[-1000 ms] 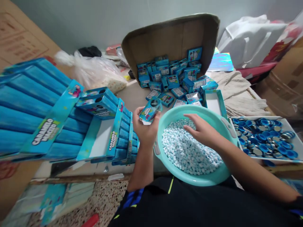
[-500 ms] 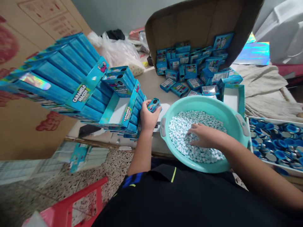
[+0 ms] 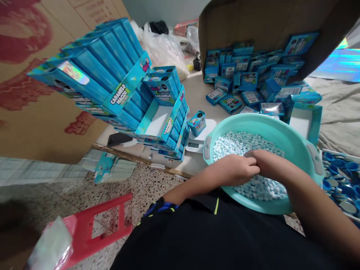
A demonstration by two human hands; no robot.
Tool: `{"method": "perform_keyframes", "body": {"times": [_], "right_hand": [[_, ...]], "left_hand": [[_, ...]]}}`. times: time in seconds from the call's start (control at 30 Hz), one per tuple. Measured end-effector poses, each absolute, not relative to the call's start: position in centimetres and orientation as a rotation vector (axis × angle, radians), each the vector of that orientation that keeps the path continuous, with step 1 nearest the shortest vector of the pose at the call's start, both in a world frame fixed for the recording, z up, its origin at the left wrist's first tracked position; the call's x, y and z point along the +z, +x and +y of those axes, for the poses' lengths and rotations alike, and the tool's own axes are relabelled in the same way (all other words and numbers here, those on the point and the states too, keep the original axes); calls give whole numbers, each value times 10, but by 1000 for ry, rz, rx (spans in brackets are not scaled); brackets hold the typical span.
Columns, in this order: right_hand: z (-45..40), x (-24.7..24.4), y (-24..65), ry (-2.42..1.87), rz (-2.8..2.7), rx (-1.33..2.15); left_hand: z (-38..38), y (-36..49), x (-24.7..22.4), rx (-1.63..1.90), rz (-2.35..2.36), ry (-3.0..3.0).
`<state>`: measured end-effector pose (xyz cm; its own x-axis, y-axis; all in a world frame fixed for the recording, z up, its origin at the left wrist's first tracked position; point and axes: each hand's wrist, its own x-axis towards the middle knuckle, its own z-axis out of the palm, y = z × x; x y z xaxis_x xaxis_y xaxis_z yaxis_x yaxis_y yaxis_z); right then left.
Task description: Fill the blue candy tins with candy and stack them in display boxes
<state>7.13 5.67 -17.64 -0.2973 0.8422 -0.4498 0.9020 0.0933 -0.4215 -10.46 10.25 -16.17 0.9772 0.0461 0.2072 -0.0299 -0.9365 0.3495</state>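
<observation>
Over the turquoise basin [image 3: 298, 140] of small pale-blue and white candies [image 3: 244, 142], my two hands meet. My left hand [image 3: 239, 169] is closed, its fingertips against my right hand. Curled downward, my right hand [image 3: 261, 159] looks closed too, with its fingertips mostly hidden. What lies between the fingers does not show. To the left, a small blue box [image 3: 197, 123] stands upright on the white digital scale [image 3: 194, 145], touched by neither hand.
Stacked blue display trays [image 3: 120, 95] full of boxes rise on the left. A tipped cardboard carton [image 3: 225, 26] spills blue boxes [image 3: 249, 80] at the back. An open tray [image 3: 300, 118] sits behind the basin; blue-and-silver lids [image 3: 340, 176] fill a container at right.
My left hand has let go of the small box, now on the scale, and moved right to my right hand over the candies. The view has shifted left.
</observation>
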Motion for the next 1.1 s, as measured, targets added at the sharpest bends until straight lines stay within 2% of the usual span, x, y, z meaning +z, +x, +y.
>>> {"method": "perform_keyframes", "body": {"times": [0.2,0.43,0.63,1.1], "right_hand": [[54,-179,80,1941,2244,-945],[54,-180,77,1882,2167,-1022],[53,-183,78,1899,2120,-1035],[58,-171,70,1921,1906,-982]], "left_hand": [[106,-106,-170,162,47,2759],[109,-107,-166,70,32,2668],[113,-106,-165,-155,110,2582],[116,-103,-157,-324,130,2524]]}}
